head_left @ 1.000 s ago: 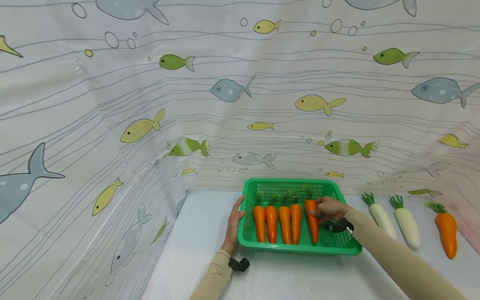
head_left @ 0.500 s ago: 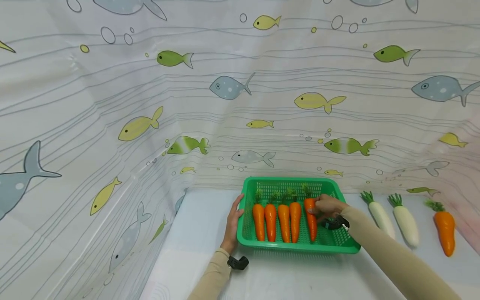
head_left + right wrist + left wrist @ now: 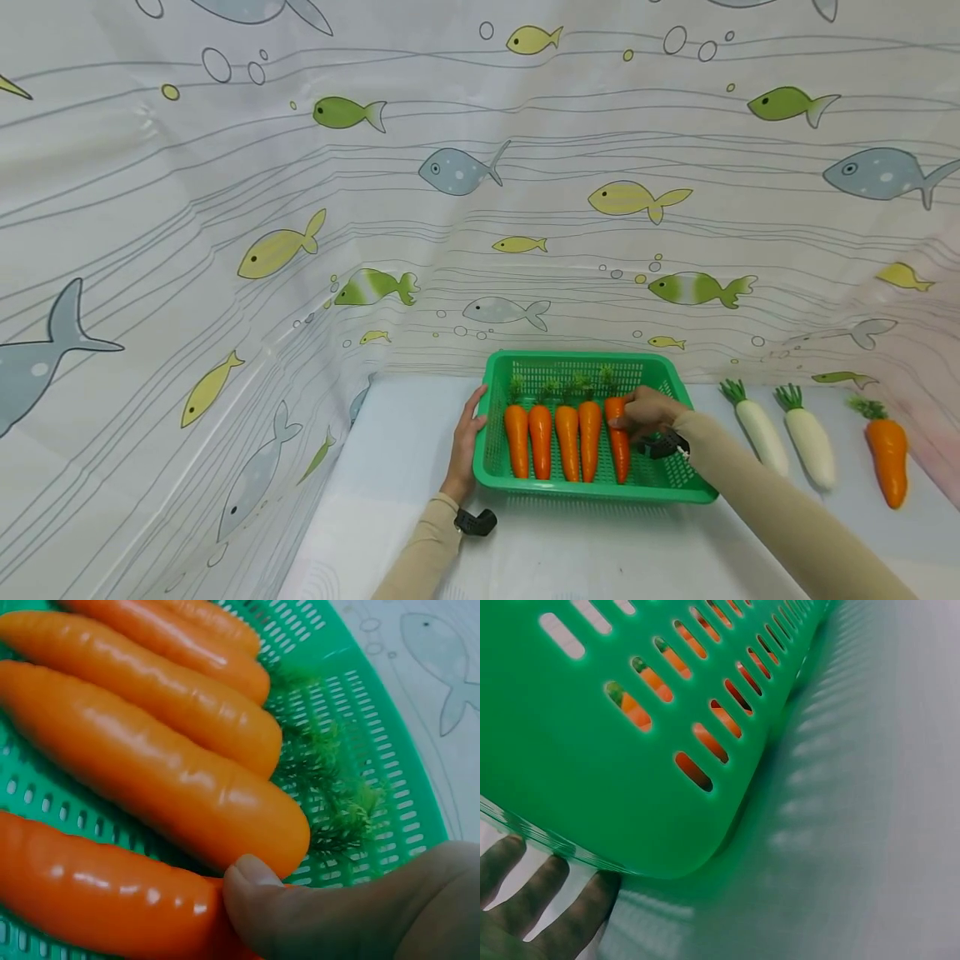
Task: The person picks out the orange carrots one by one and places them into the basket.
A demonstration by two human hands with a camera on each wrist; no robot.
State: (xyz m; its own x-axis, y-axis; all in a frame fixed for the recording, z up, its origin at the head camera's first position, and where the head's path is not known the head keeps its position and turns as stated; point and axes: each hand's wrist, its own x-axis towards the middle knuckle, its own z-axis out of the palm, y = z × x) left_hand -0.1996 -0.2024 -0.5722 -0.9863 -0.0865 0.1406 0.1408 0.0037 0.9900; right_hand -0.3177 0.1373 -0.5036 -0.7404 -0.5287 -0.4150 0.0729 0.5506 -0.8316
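A green plastic basket [image 3: 592, 493] holds a row of orange carrots [image 3: 567, 446] with feathery green tops. My left hand [image 3: 462, 458] is at the basket's left end; in the left wrist view its extended fingers [image 3: 577, 915] touch the outer wall. Inside the basket, my right hand [image 3: 651, 412] pinches the thick upper end of the rightmost carrot [image 3: 620, 454]. The right wrist view shows the thumb [image 3: 300, 911] pressed on this carrot [image 3: 112, 889], just beside its neighbour [image 3: 157, 765]. The other fingers are hidden there.
Right of the basket, two white radishes [image 3: 761, 437] with green leaves lie on the pale tabletop [image 3: 555, 550]. Another carrot [image 3: 889, 462] lies farther right. A white fish-patterned sheet [image 3: 555, 125] rises behind and on the left.
My right hand has shifted the pinched carrot slightly left, narrowing the gap to the row. The left hand stays against the basket. The head view has tilted a little.
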